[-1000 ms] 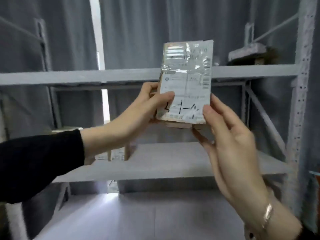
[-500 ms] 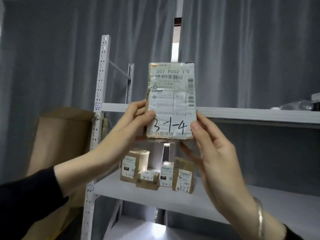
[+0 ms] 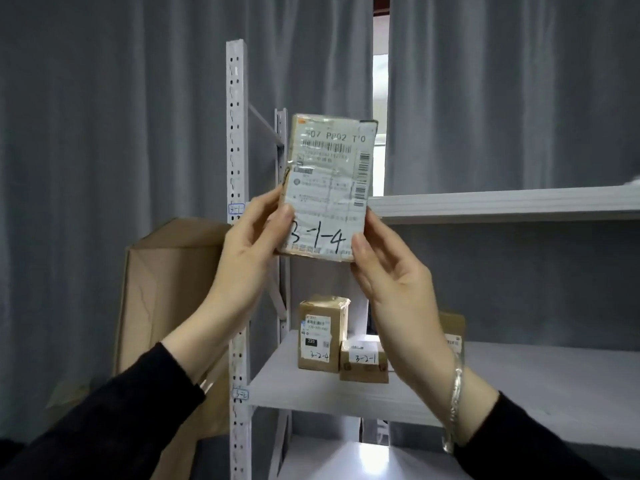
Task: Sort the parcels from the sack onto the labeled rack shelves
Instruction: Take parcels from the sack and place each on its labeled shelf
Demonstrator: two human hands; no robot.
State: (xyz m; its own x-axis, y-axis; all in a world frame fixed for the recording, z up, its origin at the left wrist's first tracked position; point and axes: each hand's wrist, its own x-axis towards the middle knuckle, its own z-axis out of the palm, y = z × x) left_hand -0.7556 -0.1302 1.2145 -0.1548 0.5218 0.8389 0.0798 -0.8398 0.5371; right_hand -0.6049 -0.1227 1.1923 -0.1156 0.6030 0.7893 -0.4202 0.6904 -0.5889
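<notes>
Two hands — left, right — pinch a parcel marked "3-1-4".

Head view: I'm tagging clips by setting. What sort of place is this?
Probably a parcel sorting room: a metal rack with a 3-2 shelf tag, and a 3-2-4 parcel and a 3-2-1 parcel on that shelf.

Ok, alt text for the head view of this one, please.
A left hand and right hand hold up a parcel handwritten 3-1-4 before a grey rack. Boxes marked 3-2-4 and 3-2-1 stand on the shelf below.
</notes>
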